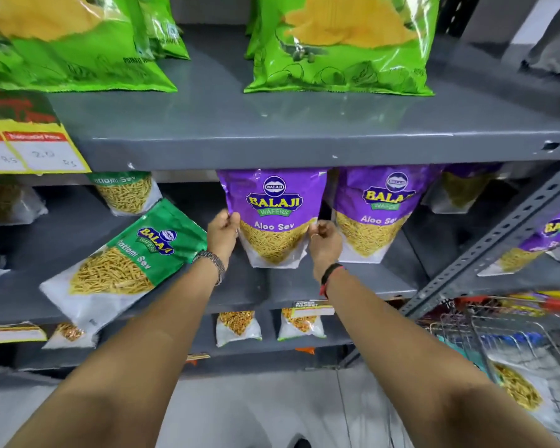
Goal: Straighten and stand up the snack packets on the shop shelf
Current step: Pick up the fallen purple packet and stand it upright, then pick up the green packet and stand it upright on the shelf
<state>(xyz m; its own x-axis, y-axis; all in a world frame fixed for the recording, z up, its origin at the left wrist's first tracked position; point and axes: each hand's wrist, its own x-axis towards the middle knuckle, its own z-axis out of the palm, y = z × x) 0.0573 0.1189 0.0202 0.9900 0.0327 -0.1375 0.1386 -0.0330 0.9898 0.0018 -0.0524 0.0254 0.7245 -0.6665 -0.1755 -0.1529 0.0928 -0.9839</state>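
A purple Aloo Sev packet point(274, 218) stands upright on the middle grey shelf point(353, 282). My left hand point(223, 232) pinches its left edge and my right hand point(324, 242) pinches its right edge. A second purple Aloo Sev packet point(375, 215) stands just to its right, close beside it. A green Ratlami Sev packet point(123, 266) lies tilted to the left, its lower end hanging over the shelf's front edge. Another green packet point(126, 194) stands behind it, its top hidden by the shelf above.
Large green bags point(337, 43) stand on the top shelf point(272, 137). A yellow price tag point(29, 150) hangs at the left. Small packets point(238, 328) line the lower shelf. A wire trolley point(514, 344) with packets is at the right, beside a slotted upright point(498, 240).
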